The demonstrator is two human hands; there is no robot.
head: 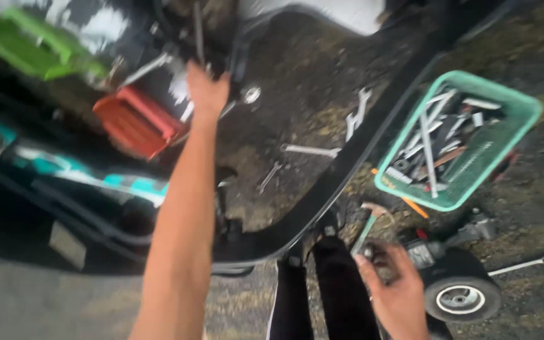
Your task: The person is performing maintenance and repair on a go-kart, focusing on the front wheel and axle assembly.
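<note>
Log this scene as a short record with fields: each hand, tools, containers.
left hand: stretched up into dark machine parts; grip hidden
right hand: curled around a small dark part beside a hammer
basket: green plastic basket full of wrenches
loose tools: wrenches on the ground
other: small wheel, red crate

Both arms are bare, with no sleeve showing along the long left forearm up to the left hand (207, 91). The right hand (398, 293) wears a thin ring on one finger. Dark trousers (341, 296) with a white side stripe cover the legs.
</note>
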